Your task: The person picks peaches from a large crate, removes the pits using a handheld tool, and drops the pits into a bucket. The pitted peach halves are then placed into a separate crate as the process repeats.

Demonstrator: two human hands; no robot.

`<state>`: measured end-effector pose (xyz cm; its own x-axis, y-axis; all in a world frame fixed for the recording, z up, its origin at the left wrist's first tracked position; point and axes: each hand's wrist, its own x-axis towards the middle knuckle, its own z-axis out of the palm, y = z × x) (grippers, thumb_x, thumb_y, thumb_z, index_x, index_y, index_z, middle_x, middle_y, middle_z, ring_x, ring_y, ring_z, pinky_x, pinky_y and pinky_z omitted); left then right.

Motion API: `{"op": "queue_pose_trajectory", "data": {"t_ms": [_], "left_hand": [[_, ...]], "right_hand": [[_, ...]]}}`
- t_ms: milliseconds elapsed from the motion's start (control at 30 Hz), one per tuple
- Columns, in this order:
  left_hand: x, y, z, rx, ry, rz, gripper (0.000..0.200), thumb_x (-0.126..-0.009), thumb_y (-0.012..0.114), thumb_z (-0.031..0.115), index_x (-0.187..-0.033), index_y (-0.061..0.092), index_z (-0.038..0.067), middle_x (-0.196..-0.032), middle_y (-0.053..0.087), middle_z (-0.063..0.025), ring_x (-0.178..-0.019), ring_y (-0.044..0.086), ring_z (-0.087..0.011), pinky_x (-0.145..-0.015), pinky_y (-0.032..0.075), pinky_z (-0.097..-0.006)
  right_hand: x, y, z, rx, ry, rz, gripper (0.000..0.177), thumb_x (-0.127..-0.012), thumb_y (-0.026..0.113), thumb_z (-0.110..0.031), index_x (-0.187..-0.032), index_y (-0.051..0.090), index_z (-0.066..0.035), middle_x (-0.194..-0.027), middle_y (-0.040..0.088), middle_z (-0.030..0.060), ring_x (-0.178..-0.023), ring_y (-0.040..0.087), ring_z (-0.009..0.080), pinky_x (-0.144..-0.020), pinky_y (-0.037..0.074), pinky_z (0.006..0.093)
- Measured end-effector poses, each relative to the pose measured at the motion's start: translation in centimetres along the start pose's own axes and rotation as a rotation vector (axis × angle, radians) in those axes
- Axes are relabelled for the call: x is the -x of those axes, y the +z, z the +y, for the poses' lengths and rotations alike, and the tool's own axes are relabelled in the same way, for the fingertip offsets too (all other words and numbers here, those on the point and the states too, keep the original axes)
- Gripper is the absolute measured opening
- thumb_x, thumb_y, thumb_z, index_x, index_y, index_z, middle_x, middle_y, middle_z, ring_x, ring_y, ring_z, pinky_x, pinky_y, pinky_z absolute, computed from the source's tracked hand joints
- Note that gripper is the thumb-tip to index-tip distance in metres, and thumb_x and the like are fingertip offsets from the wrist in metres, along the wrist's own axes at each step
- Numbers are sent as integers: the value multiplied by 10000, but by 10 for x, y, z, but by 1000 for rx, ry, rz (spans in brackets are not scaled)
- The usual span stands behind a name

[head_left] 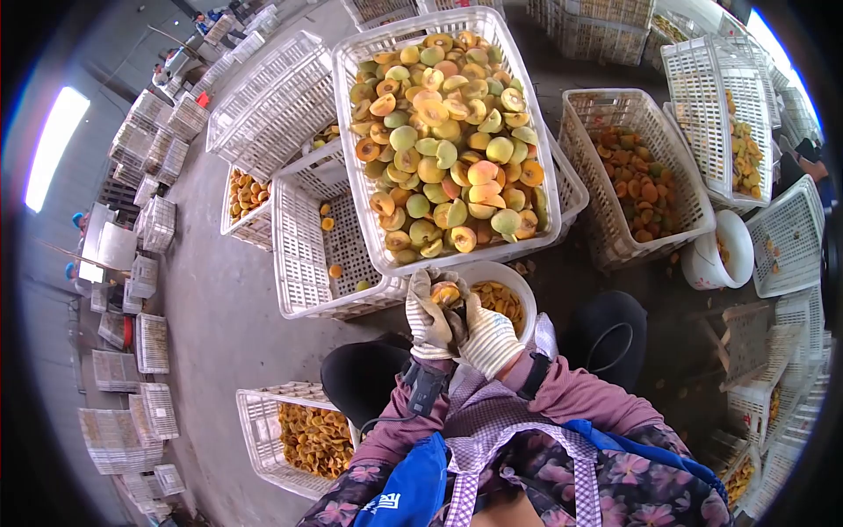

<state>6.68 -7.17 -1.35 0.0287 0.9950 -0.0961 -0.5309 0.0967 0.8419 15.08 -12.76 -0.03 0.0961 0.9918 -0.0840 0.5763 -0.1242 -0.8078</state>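
Note:
Both hands wear striped, soiled gloves and meet just below a large white crate (553, 198) heaped with halved yellow-orange fruit. My left hand (429, 316) is closed around a piece of fruit (445, 293) whose cut side faces up. Close against it, my right hand (488, 335) has its fingers bent in at the same fruit; a small dark thing shows between the hands, too hidden to name. Right behind the hands stands a white bucket (527, 303) holding orange pieces (499, 304).
A mostly bare crate (303, 250) with a few fruits is left of the full one. At lower left sits a crate (263, 439) of orange-brown pieces. Another fruit crate (575, 167) and a white tub (742, 255) stand right. Stacked crates and distant people line the left side.

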Motion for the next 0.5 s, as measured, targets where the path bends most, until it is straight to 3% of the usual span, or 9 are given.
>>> {"op": "queue_pose_trajectory", "data": {"t_ms": [133,200,300,367,433,500], "left_hand": [[-1,-1,1,39,-24,-2,285,-966,430,313,-940,506,40,-803,597,-85,-721,583,-180,-665,502,-294],[-3,-5,5,-32,-6,-55,295,-955,456,336,-937,510,46,-789,595,-76,-699,583,-169,-637,489,-281],[-3,-8,7,-192,41,0,272,-932,510,332,-933,518,60,-778,591,-68,-663,574,-155,-599,473,-269],[-7,-18,0,-62,43,-62,239,-937,502,310,-960,507,72,-831,591,-61,-715,568,-143,-636,482,-265],[-7,-12,8,-12,-35,-7,216,-917,544,290,-961,517,80,-841,586,-57,-721,571,-148,-632,487,-267],[-12,-15,0,-45,-22,34,187,-915,549,266,-946,527,83,-841,587,-58,-714,575,-157,-622,492,-269]], "right_hand": [[-2,0,1,30,-10,-41,482,-898,472,-334,-1171,370,50,-686,591,265,-653,593,428,-566,468,493],[-2,0,2,-67,8,-74,330,-870,522,-257,-1019,443,27,-718,589,263,-711,586,446,-581,460,480],[-4,10,9,-199,-15,-95,290,-865,522,-214,-1015,467,28,-755,596,263,-749,590,437,-612,465,466],[-4,4,5,-225,-9,-135,254,-860,514,-177,-1014,492,23,-805,604,261,-792,590,428,-655,469,456],[-11,26,24,-284,-110,-96,333,-893,485,-272,-1055,485,19,-776,604,271,-776,591,437,-650,481,467],[-7,9,10,-115,-43,-135,315,-891,494,-262,-1058,486,4,-784,605,259,-771,585,437,-649,481,450]]}}
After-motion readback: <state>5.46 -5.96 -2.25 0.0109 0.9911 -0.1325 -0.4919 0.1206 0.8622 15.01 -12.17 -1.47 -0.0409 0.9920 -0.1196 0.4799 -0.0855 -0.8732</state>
